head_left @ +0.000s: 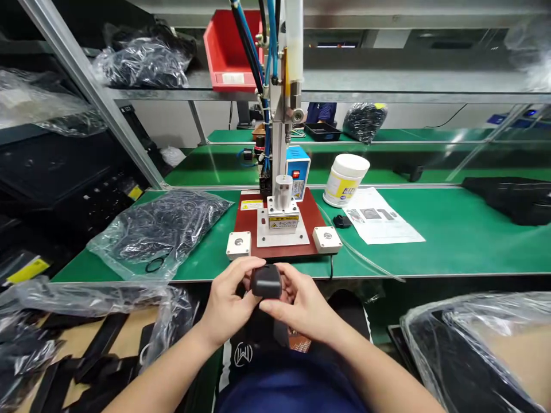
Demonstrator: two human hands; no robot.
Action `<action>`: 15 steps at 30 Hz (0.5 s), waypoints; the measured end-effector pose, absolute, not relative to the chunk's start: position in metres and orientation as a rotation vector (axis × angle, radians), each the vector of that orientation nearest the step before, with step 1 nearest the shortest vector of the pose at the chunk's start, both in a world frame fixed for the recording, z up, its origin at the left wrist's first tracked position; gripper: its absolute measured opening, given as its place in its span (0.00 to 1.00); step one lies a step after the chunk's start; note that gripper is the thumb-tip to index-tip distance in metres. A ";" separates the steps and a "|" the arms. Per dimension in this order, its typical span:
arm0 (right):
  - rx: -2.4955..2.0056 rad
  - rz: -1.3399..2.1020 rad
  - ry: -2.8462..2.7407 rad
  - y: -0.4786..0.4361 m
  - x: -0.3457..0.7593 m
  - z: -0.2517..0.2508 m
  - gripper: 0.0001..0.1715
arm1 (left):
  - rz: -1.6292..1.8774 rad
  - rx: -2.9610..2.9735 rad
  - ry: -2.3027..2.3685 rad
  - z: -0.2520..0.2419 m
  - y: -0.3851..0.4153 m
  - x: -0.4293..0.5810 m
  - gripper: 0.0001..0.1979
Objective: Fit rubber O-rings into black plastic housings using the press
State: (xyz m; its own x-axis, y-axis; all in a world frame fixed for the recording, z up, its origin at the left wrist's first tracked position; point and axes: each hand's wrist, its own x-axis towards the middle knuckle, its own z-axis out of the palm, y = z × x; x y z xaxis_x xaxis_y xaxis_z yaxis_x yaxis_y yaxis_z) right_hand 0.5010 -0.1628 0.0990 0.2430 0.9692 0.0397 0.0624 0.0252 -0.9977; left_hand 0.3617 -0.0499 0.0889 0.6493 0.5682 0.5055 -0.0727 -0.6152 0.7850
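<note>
a small matte-black rounded plastic block [267, 281] is held between the left hand [226, 299] and the right hand [301, 304], the fingers of both being curled closely around its sides. just beyond the fingertips, a pneumatic bench press with a red base plate [279, 238] is flanked by two square white push-button boxes [239, 244], and left of the fingers a clear plastic bag of black rubber rings [159, 229] is laid on a green workbench [430, 246].

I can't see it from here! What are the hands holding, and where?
A small black plastic piece. The left hand holds its left side, and the right hand holds its right side.
</note>
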 end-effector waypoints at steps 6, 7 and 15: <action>-1.121 1.473 -0.610 -0.161 0.498 0.060 0.31 | 0.508 1.129 0.635 0.084 -0.081 0.375 0.15; -1.063 1.517 -0.516 -0.161 0.494 0.054 0.30 | 0.480 1.011 0.648 0.083 -0.085 0.374 0.16; -0.885 1.574 -0.082 -0.174 0.479 0.039 0.24 | 0.281 0.565 0.626 0.073 -0.094 0.366 0.21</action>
State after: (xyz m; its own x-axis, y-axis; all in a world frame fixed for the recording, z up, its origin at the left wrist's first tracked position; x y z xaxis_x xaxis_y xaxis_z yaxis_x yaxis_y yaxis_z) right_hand 0.4788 -0.1742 0.0393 0.0612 0.8737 -0.4826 -0.8190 -0.2325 -0.5246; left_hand 0.3663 -0.0944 0.0731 0.7796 0.4112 -0.4725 -0.0803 0.8137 0.5757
